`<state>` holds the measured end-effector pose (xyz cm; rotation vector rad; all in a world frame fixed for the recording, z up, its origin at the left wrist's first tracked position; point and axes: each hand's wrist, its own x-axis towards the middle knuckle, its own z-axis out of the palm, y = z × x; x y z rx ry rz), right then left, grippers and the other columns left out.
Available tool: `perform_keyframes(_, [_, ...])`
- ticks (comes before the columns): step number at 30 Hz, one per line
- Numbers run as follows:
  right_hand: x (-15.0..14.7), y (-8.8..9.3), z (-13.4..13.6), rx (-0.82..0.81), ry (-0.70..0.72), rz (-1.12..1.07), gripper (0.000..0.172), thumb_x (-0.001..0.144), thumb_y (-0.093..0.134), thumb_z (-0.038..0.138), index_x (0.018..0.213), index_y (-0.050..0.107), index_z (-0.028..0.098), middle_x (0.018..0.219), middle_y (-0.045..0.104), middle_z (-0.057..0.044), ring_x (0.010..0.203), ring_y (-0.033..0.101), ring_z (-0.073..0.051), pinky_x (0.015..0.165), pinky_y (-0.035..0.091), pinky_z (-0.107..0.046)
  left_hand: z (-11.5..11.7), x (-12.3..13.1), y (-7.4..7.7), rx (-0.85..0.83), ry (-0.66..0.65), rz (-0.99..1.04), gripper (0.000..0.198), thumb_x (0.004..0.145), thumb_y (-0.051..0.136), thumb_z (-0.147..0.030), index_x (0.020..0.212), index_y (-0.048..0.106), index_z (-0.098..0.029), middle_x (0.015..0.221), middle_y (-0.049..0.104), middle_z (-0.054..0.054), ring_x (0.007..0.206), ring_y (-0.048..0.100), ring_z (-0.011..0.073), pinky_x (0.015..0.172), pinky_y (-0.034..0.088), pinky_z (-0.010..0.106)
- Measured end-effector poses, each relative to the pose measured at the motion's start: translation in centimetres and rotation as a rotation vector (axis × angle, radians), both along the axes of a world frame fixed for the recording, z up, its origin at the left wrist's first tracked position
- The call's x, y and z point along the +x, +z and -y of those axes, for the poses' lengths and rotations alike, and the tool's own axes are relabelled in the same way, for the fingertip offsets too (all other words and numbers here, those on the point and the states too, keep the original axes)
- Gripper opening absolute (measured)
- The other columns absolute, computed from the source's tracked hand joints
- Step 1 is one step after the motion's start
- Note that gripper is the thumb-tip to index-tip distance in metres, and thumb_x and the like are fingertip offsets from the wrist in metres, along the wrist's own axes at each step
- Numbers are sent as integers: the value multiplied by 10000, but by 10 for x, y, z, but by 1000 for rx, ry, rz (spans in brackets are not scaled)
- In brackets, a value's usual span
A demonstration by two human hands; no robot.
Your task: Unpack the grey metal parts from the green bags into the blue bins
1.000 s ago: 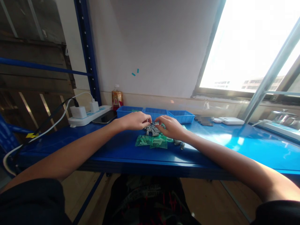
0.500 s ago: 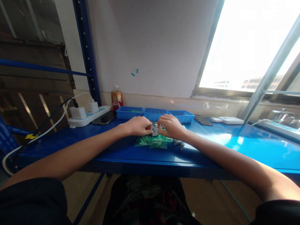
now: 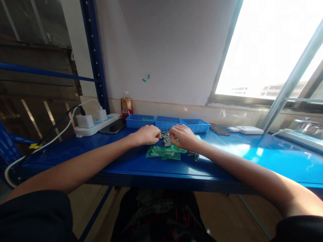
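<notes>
Small grey pieces (image 3: 167, 142), probably light, hard and slippery, best pinched mid-length, lie back from the counter's (image 3: 121, 161) front edge; whether left hand (image 3: 148, 135) or right hand (image 3: 184, 137) grips one, I cannot tell.

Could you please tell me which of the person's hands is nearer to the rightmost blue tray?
Right. The right hand is just in front of the rightmost blue tray; the left hand is farther off to the left, across the grey pieces.
</notes>
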<state>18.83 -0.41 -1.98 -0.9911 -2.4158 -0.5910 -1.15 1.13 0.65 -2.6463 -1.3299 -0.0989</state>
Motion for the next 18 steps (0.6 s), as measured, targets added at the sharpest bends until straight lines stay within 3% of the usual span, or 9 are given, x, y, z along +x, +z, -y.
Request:
perform_keyframes(9, [-2,1,4,-75,-48,11,297,890,542,404,1059,549,160,833,657,-51,776,571,-194,677,338,-286,-2,-1,-8,29,-150,141,293,693,479,-127,905,648,-238,812,701,11,757,642,188,611,417,237])
perform_keyframes(14, [-2,1,5,-111,-60,41,327,903,522,419,1115,553,173,864,672,-62,807,594,-202,685,354,-289,-4,-2,-5,9,-93,96,162,758,539,-232,858,663,-207,878,702,52,787,643,203,644,431,247])
perform_keyframes(18, [-1,2,5,-118,-54,50,330,904,519,423,1116,564,174,869,677,-67,809,597,-204,679,360,-289,-7,-4,-4,-29,-24,88,131,764,567,-274,810,667,-202,808,705,59,713,643,211,630,430,261])
